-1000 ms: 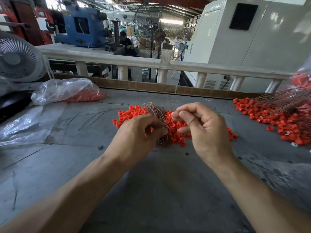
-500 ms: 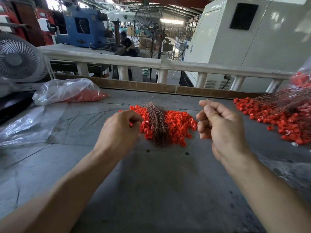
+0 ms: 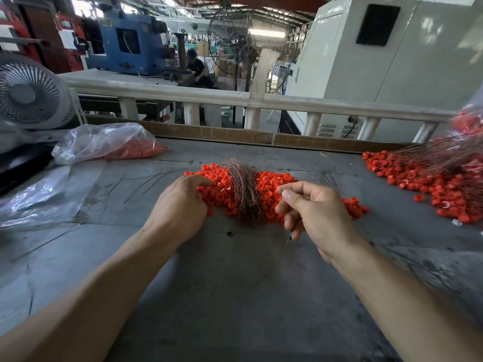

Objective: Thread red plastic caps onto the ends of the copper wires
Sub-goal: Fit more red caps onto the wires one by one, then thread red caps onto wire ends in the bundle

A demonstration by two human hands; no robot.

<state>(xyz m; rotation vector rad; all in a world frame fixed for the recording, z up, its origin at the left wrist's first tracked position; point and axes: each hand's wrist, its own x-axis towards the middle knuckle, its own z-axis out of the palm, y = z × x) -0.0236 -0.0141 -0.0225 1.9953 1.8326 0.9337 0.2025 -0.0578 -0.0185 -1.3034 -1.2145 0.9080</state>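
Note:
A pile of small red plastic caps (image 3: pixel 271 184) lies on the grey table (image 3: pixel 235 296) in front of me. A bundle of thin copper wires (image 3: pixel 244 189) lies across the middle of that pile. My left hand (image 3: pixel 180 207) rests on the left part of the pile, its fingertips curled down among the caps; whether it holds one is hidden. My right hand (image 3: pixel 313 212) is just right of the bundle and pinches a single thin copper wire (image 3: pixel 288 237) between thumb and forefinger, the wire hanging down below the palm.
At the right lies a second heap of red caps (image 3: pixel 431 184) with long copper wires (image 3: pixel 439 155) across it. At the back left lie a plastic bag of caps (image 3: pixel 109 143) and a white fan (image 3: pixel 28 92). A railing (image 3: pixel 251 97) borders the far edge.
My right hand, with the single wire, has come back left and down toward the bundle. My left hand has stayed on the left side of the cap pile.

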